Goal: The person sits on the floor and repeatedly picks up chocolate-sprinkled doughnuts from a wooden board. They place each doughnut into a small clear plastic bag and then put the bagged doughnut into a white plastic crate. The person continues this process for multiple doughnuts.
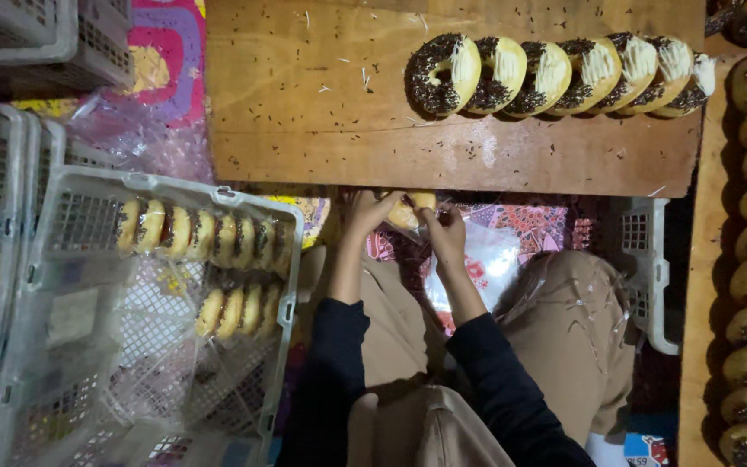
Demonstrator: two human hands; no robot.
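Crate left of hands; board seemingly beyond.

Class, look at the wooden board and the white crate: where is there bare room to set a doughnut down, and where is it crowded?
The wooden board is bare on its left half, left of the row of doughnuts, and along its front edge. The white crate has bare room in front of its two short rows. Crowded: the board's far right and the side board lined with doughnuts.

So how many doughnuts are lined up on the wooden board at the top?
7, leaning in one overlapping row on the wooden board: the first doughnut at the left end, the rest running right to the last at the board's edge. Overlap may hide another.
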